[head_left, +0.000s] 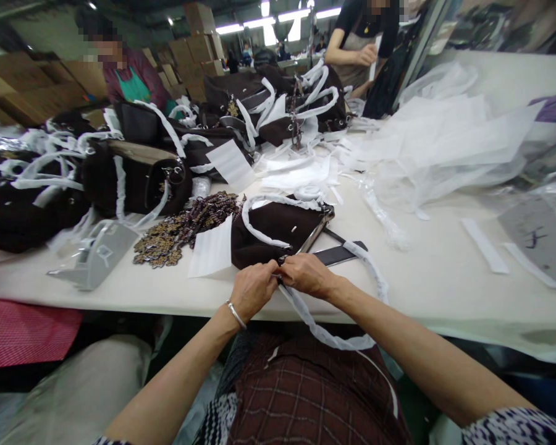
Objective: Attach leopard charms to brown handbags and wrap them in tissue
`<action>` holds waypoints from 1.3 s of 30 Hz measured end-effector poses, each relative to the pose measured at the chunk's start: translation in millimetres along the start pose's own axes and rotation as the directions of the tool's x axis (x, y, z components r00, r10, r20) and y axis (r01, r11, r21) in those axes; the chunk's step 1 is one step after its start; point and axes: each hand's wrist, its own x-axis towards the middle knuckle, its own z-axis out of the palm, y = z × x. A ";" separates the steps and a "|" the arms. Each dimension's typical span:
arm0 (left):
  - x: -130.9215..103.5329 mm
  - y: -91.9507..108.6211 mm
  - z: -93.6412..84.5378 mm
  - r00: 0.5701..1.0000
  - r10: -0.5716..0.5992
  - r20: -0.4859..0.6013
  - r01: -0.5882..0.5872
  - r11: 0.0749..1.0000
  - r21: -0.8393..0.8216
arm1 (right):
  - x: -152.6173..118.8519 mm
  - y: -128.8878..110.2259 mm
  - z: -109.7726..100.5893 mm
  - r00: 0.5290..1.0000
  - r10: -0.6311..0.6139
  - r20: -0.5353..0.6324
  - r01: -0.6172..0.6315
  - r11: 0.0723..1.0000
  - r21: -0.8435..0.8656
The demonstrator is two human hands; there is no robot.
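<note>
A dark brown handbag (278,225) lies on the table in front of me, its handles wrapped in white tissue. At its near end, my left hand (254,285) and my right hand (309,275) meet, fingers pinched closed at the bag's corner. The small part between my fingertips is hidden. From under my hands a wrapped handle (322,334) loops over the table edge towards my lap. A black flap or strap piece (338,253) sticks out right of the bag. A white sheet (210,247) stands against its left side.
Left of the bag is a heap of beaded charms (185,232) beside a grey curved panel (97,253). More handbags (134,179) are piled behind. Translucent wrapping sheets (435,136) spread at right, near white strips (484,245). Two people stand across the table (426,284).
</note>
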 end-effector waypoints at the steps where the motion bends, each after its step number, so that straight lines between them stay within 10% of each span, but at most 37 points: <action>1: 0.6 0.3 -0.3 1.000 -0.001 -0.010 0.001 1.000 -0.027 | 0.4 0.3 0.0 1.000 -0.008 -0.018 0.008 1.000 -0.008; 6: 6.4 -2.4 1.0 0.986 -0.162 -0.046 0.111 0.832 -0.543 | 1.2 2.3 2.5 0.977 -0.109 -0.181 0.103 0.994 -0.045; 12: 13.5 -6.0 4.2 0.876 -0.345 0.338 0.336 -0.067 -0.939 | -0.9 -1.2 7.5 0.919 -0.150 -0.364 0.139 0.989 -0.056; 15: 15.7 -7.3 5.9 0.821 -0.342 0.457 0.367 -0.296 -0.882 | -4.1 -8.8 12.2 0.920 -0.094 -0.379 0.094 0.995 -0.020; 24: 8.5 -13.0 2.9 0.818 -0.253 0.516 0.425 -0.337 -0.840 | -4.3 -25.5 27.2 0.911 0.056 -0.408 -0.025 0.996 0.082; 31: -7.4 -15.7 1.6 0.866 -0.311 0.391 0.437 0.093 -0.895 | -7.7 -22.0 39.9 0.908 0.002 -0.420 0.040 0.995 0.089; 39: -6.8 -5.2 22.2 0.828 -0.318 0.461 0.459 -0.086 -0.884 | -15.1 -14.8 37.0 0.904 -0.039 -0.426 0.073 0.995 0.066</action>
